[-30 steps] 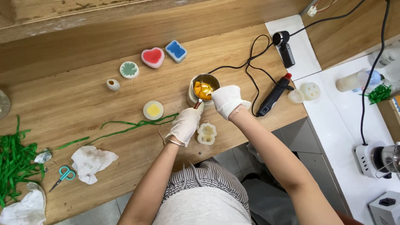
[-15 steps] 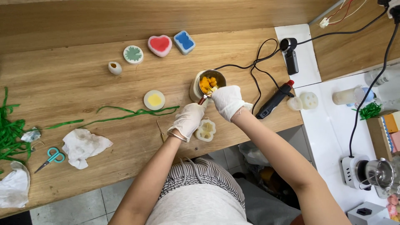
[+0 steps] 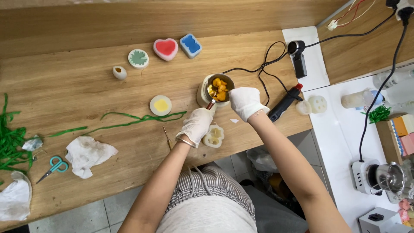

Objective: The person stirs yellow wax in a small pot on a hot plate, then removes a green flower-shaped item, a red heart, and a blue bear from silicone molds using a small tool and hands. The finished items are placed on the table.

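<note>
A small metal pot point(image 3: 207, 96) full of orange-yellow chunks stands on the wooden table point(image 3: 86, 90). My right hand point(image 3: 246, 102), in a white glove, grips the pot's right side. My left hand point(image 3: 197, 125), also gloved, holds a thin tool with a reddish handle point(image 3: 210, 105) whose tip reaches into the pot. A pale flower-shaped mould point(image 3: 214, 136) lies on the table just under my left hand.
Round yellow point(image 3: 160, 105) and green point(image 3: 138, 58) pieces, a red heart point(image 3: 165, 48), a blue block point(image 3: 190, 45) and a small egg shape point(image 3: 119, 72) lie behind. Green ribbon point(image 3: 142, 118), scissors point(image 3: 54, 167), tissue point(image 3: 88, 153), a black tool point(image 3: 283, 103) and cables surround.
Both hands stay at the pot; the tool has shifted slightly inside it. The camera view has drifted a little.
</note>
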